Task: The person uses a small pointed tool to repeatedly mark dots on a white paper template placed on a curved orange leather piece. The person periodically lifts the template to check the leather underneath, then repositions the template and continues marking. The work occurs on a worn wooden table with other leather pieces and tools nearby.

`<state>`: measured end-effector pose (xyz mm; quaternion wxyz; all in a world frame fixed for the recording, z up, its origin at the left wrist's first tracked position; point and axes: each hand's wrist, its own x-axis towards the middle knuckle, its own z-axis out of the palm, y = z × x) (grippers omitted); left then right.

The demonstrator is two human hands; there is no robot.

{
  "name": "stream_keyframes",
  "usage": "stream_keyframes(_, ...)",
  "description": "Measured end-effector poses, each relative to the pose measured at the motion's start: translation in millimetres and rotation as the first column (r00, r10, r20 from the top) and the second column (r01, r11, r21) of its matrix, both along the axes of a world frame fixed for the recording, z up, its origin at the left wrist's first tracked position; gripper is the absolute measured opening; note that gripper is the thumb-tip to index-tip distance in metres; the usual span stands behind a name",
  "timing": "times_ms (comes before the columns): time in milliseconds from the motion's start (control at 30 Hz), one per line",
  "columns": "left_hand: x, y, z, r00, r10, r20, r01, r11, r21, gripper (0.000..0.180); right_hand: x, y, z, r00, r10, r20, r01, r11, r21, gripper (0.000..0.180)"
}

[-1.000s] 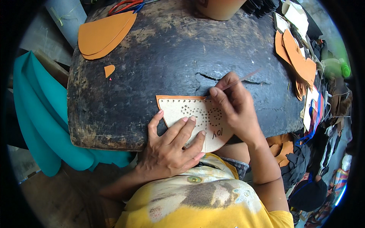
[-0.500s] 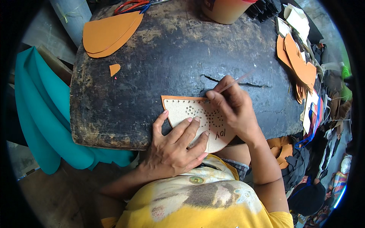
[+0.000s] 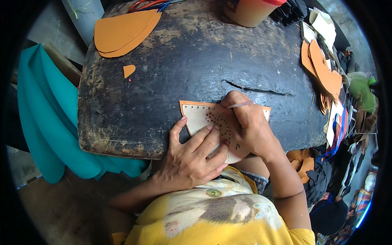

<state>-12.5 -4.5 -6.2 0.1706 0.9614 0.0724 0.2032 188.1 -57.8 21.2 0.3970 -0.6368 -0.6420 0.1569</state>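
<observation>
A pale card template (image 3: 199, 115) with punched dots lies on an orange leather piece at the near edge of the dark worn table (image 3: 196, 57). My left hand (image 3: 192, 157) presses flat on the template, fingers spread. My right hand (image 3: 247, 122) is closed on a thin pale pen (image 3: 241, 105), its tip hidden down among the dots on the template.
A stack of orange leather cutouts (image 3: 122, 30) lies at the far left, with a small orange scrap (image 3: 129, 70) nearby. A tan pot with a red lid (image 3: 249, 10) stands at the back. More orange pieces (image 3: 322, 69) pile at the right. Teal cloth (image 3: 49, 118) hangs left of the table.
My right hand has shifted slightly over the dotted part of the template. My left hand stays pressed on it. The view has moved a little.
</observation>
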Motion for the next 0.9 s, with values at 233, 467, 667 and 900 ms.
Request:
stream_keyframes(233,0,-1,-2,1.000,0.006,0.006,-0.006,1.000,-0.005,0.038,-8,4,0,0.968,-0.134,-0.213,0.112,0.987,-0.112,0.011)
stream_keyframes(467,0,0,-3,1.000,0.002,0.018,-0.002,1.000,-0.004,0.036,-10,7,-2,0.916,-0.214,-0.338,0.162,0.971,-0.176,0.013)
stream_keyframes(667,0,0,-3,1.000,-0.009,0.026,0.010,1.000,-0.029,0.035,-18,12,0,0.999,-0.050,0.006,0.051,0.998,-0.026,0.010)
stream_keyframes(900,0,-1,-4,0.999,0.007,0.050,-0.005,0.999,-0.052,0.034,-16,15,1,0.909,-0.181,-0.376,0.094,0.966,-0.239,0.009)
